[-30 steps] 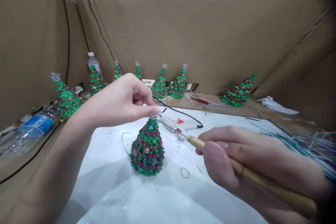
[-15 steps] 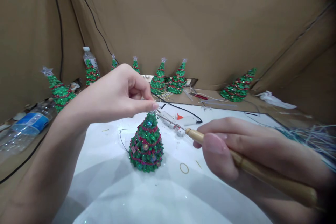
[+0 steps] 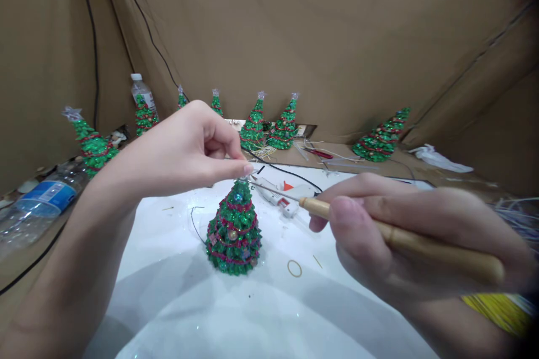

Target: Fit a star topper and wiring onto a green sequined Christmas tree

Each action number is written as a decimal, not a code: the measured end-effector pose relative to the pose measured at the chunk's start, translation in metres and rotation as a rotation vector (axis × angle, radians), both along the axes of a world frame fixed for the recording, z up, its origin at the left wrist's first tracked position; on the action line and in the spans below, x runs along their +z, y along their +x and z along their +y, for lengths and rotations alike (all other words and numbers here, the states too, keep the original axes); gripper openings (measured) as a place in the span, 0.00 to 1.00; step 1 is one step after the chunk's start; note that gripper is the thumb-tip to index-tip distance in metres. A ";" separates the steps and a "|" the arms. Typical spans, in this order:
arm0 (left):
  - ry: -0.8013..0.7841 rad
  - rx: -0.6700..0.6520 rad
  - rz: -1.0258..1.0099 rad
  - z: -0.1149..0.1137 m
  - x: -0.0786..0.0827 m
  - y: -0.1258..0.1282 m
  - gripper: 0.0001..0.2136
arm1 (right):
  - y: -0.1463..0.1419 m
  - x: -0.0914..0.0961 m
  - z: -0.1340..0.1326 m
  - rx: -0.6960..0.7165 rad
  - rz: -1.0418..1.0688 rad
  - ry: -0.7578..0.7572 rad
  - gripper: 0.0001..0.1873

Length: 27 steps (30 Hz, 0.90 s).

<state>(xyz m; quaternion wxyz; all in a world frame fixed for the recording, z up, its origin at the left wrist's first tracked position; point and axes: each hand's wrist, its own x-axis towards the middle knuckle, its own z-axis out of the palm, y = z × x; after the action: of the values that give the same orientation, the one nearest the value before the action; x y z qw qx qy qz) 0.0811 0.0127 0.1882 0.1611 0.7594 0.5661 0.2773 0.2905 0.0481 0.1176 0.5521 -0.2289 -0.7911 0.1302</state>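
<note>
One bottle (image 3: 50, 199): lay on its side at far left, clear with a blue label.
Starred tree (image 3: 96, 148): leaned just behind the left forearm, topped by a pale star.
Upright bottle (image 3: 137, 85): stood farther back, white-capped, partly behind another small tree.
Left hand (image 3: 191, 148): reached over the green tree, the fingers closed in a pinch on a small pale piece (image 3: 243, 178) at its tip, mostly hidden.
Green tree (image 3: 233, 233): stood upright on the white counter (image 3: 177, 297), cone-shaped, with glittering, spiky tiers; thin red garland circled it, and among the tiers showed a round gold bead, a pinkish cube and a shiny bluish bead near the top.
Glue gun (image 3: 300, 192): lay behind the tool's metal shaft, white with an orange-red part.
Yellowish ring (image 3: 288, 268): lay right of the green tree, near a short thin stick (image 3: 317, 261).
Wooden-handled tool (image 3: 421, 247): slanted up leftward, its metal end close to the tree's top; contact could not be told.
Right hand (image 3: 404, 202): had its fingers wrapped around the wooden handle.
Starless tree (image 3: 381, 137): tilted rightward at the back.
White crumpled sheet (image 3: 440, 158): lay at far right.
</note>
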 end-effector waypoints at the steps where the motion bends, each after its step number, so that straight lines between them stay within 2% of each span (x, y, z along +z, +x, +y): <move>1: 0.003 -0.003 -0.001 0.000 0.000 0.000 0.12 | -0.003 0.000 0.001 -0.017 0.104 0.080 0.19; 3: 0.008 -0.008 -0.002 0.001 0.000 0.000 0.12 | -0.007 0.000 0.004 0.009 0.275 0.220 0.17; 6: 0.015 -0.015 0.000 0.001 0.000 0.000 0.12 | -0.011 0.000 0.008 0.126 0.356 0.220 0.15; 17: 0.012 -0.004 0.013 0.000 -0.001 0.000 0.14 | -0.013 0.004 0.018 0.329 0.491 -0.106 0.16; 22: -0.002 -0.016 0.047 0.001 0.001 0.001 0.15 | -0.014 0.002 0.024 0.371 0.541 -0.279 0.15; 27: -0.035 -0.018 0.058 0.001 0.002 0.000 0.16 | -0.014 0.002 0.026 0.385 0.561 -0.382 0.15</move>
<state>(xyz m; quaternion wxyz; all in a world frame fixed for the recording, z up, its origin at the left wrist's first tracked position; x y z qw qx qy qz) 0.0814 0.0135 0.1905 0.1601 0.7692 0.5686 0.2438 0.2768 0.0745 0.1194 0.6600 -0.1307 -0.5993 0.4338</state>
